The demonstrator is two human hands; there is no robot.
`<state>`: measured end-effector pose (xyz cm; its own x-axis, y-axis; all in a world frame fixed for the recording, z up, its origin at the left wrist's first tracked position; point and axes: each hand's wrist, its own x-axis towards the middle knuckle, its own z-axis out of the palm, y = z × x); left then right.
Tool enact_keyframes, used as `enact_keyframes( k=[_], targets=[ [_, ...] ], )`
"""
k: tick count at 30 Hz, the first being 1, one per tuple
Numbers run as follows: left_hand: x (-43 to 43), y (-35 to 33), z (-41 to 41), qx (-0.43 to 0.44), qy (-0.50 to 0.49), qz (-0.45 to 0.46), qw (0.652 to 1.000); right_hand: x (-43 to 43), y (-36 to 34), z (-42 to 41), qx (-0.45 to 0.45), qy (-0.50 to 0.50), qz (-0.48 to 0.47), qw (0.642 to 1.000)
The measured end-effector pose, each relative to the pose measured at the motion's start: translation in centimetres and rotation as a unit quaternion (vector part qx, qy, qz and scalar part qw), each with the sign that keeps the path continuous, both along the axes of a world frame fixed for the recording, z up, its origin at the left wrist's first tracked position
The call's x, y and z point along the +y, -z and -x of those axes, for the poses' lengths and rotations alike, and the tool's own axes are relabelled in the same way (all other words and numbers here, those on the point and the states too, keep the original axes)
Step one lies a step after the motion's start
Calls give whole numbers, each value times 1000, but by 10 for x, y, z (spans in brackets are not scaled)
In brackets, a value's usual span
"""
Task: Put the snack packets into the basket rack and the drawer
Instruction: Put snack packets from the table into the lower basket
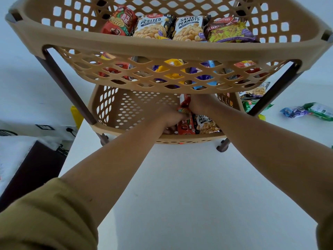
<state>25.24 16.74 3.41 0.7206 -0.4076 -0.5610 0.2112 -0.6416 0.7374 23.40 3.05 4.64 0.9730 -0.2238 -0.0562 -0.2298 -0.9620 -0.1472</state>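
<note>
In the lowest tier of the tan plastic lattice basket rack (126,109), a red crinkled snack packet (184,112) gripped between left hand (173,118) and right hand (200,105), a salted-peanuts packet (206,123) lodged beside it, loose packets (306,110) left on the white desk (180,186).

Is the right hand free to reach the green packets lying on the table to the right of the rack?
Probably not directly: the right hand is inside the bottom basket on the red packet, and the rack's dark leg stands between it and the green packets.

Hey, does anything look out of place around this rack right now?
Yes. A few snack packets lie loose on the white surface right of the basket rack, not yet stored. Both hands, left hand and right hand, hold a red packet in the bottom basket.
</note>
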Motion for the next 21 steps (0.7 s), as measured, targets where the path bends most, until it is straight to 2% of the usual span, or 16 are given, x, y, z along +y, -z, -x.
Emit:
enact_keyframes(
  k=[5, 13, 21],
  targets=[
    [-1, 1, -2, -5, -2, -4, 1000, -1, 0, 2, 3, 14, 15, 1000],
    [-3, 5, -5, -29, 0, -8, 1000, 3, -5, 8, -1, 25, -20, 999],
    [-3, 8, -6, -121, -8, -39, 992, 6, -14, 22, -33, 26, -31, 999]
  ],
)
